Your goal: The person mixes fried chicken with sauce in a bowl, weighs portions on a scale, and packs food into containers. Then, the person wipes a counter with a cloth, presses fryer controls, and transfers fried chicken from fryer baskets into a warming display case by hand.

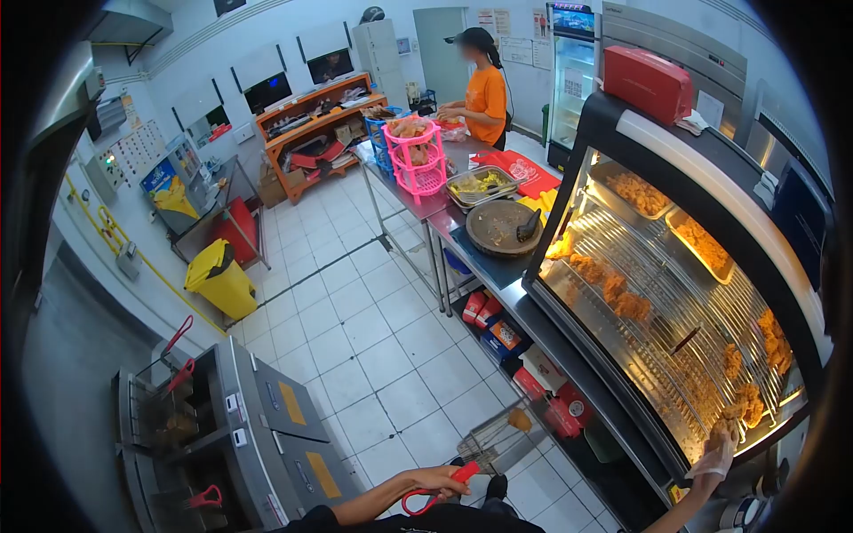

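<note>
My left hand (434,480) is closed around the red handle of a wire fry basket (484,446), held low over the floor. One golden fried piece (520,419) shows at the basket's far end. Inside the lit warming cabinet (613,373), near its lower right corner, is my right hand (716,451) in a clear plastic glove. Its fingers close on a piece of fried chicken (734,411) at the wire rack, partly hidden by the glove. Other fried chicken (753,404) lies right beside it, with more pieces (629,305) farther up the rack.
Fryers (258,426) with red-handled baskets stand at the left. A stone mortar (503,227), a metal tray (482,185) and pink stacked baskets (416,160) sit on the tables ahead. A person in an orange shirt (485,93) works behind them. A yellow bin (220,280) stands on the tiled floor.
</note>
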`<state>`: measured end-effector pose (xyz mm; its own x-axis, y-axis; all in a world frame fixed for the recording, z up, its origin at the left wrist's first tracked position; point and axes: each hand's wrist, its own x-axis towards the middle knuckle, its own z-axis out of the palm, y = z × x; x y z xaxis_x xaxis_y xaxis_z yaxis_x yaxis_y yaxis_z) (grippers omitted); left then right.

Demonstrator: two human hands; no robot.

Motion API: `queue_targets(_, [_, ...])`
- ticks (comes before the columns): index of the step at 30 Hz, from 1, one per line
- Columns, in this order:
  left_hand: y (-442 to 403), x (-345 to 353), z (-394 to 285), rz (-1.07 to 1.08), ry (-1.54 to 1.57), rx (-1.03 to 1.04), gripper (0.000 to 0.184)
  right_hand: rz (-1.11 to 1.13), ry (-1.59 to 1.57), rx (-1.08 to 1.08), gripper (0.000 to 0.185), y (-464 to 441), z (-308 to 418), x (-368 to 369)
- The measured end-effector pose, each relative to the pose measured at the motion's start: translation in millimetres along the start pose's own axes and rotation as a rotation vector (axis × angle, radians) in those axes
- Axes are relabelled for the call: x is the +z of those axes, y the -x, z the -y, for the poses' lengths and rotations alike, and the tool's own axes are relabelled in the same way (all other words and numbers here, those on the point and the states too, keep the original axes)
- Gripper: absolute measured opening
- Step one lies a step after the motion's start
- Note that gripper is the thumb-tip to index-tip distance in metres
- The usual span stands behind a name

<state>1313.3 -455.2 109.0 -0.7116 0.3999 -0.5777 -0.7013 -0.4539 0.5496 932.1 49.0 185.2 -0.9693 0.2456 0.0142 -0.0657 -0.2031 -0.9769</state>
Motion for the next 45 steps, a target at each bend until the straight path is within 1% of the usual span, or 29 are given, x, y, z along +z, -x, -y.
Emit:
queue_targets(1, [1.3,3.1,1.6,-0.029,0.016,0.026,0.023,-0.051,0.112,-0.045,0.046,-14.9,-3.1,-5.7])
queue_targets(2, [2.1,7.0,3.1,-0.059,0.034,0.053,0.023,-0.084,0.059,0.029,0.049,-37.8,-8.2,-17.1])
queue_targets(5, [4.3,25.8,5.7,-0.117,0.115,0.118,0.022,-0.154,0.252,-0.005,0.055,-79.7,-13.0,-24.7])
queue_targets(6, [4.2,32.3,6.5,-0.132,0.148,0.139,0.022,-0.138,-0.017,-0.023,0.06,-76.6,-3.6,-8.1])
queue_targets(9, [-0.5,47.7,10.9,-0.285,0.212,0.172,0.021,-0.124,0.055,-0.079,0.065,-109.9,-10.7,-16.1])
queue_targets(11, [-1.9,57.0,17.7,-0.322,0.308,0.224,0.021,-0.127,0.088,-0.152,0.067,-116.5,-10.8,-15.0])
queue_targets(13, [-7.2,67.4,19.0,-0.36,0.338,0.261,0.021,-0.087,0.188,-0.26,0.06,-121.4,-8.1,-10.8])
queue_targets(14, [-9.2,76.3,15.6,-0.437,0.341,0.26,0.019,-0.274,0.945,-0.354,0.048,-96.1,26.3,7.0])
queue_targets(15, [-14.2,74.0,17.5,-0.446,0.342,0.298,0.019,-0.154,1.015,-0.443,0.042,-115.0,11.8,-9.2])
queue_targets(16, [-18.2,68.8,24.2,-0.446,0.336,0.315,0.019,-0.297,0.698,-0.277,0.042,-100.8,19.8,12.0])
queue_targets(17, [-23.5,68.3,28.7,-0.443,0.327,0.319,0.019,-0.278,0.729,-0.342,0.041,-96.3,20.5,7.9])
queue_targets(18, [-24.3,80.3,22.6,-0.527,0.31,0.329,0.018,-0.26,0.76,-0.407,0.04,-92.2,21.2,3.4])
queue_targets(19, [-28.3,83.3,24.7,-0.5,0.329,0.325,0.018,-0.447,0.759,-0.369,0.048,-77.0,32.8,22.3])
queue_targets(21, [-28.7,80.5,34.4,-0.476,0.386,0.37,0.016,-0.365,0.436,-0.286,0.053,-72.8,30.3,28.7])
queue_targets(23, [-26.8,80.0,37.3,-0.45,0.411,0.372,0.015,-0.33,0.302,-0.34,0.048,-79.4,25.2,40.8])
queue_targets(26, [-27.7,80.5,38.1,-0.411,0.449,0.38,0.013,-0.282,0.405,-0.333,0.039,-70.4,42.0,61.0])
queue_targets(29, [-31.6,87.0,37.9,-0.426,0.415,0.37,0.011,-0.024,0.657,-0.438,0.036,-61.5,44.3,53.8])
queue_targets(30, [-33.2,85.2,40.3,-0.418,0.413,0.352,0.01,-0.071,0.829,-0.819,0.032,-106.6,-24.7,17.1])
queue_targets(31, [-33.8,86.9,41.1,-0.422,0.409,0.342,0.01,-0.075,0.671,-0.84,0.03,-65.0,19.8,47.3])
queue_targets(32, [-33.8,89.2,40.0,-0.429,0.411,0.34,0.01,-0.006,0.681,-0.826,0.025,-97.6,-12.0,27.9])
queue_targets(34, [-37.2,94.9,35.1,-0.443,0.416,0.344,0.011,-0.021,0.87,-0.598,0.024,-86.3,22.6,52.3])
queue_targets(35, [-34.2,96.8,35.9,-0.436,0.418,0.34,0.011,-0.179,1.095,-0.868,0.029,-128.6,-16.8,29.6])
queue_targets(37, [-34.2,97.9,35.3,-0.388,0.39,0.331,0.011,-0.162,1.033,-0.939,0.029,-139.3,-18.8,25.7])
queue_targets(38, [-34.3,98.4,33.2,-0.364,0.376,0.321,0.012,-0.19,1.118,-0.766,0.03,-133.8,-6.5,41.0])
queue_targets(41, [-34.4,106.3,34.4,-0.382,0.377,0.327,0.014,-0.226,1.265,-0.272,0.027,-67.6,52.8,100.0])
queue_targets(43, [-35.5,105.1,36.5,-0.361,0.375,0.352,0.015,-0.284,1.144,-0.425,0.028,-114.8,7.2,71.2])
queue_targets(45, [-32.9,104.9,39.8,-0.352,0.372,0.359,0.016,-0.368,1.0,-0.81,0.033,-140.6,-30.6,56.0])
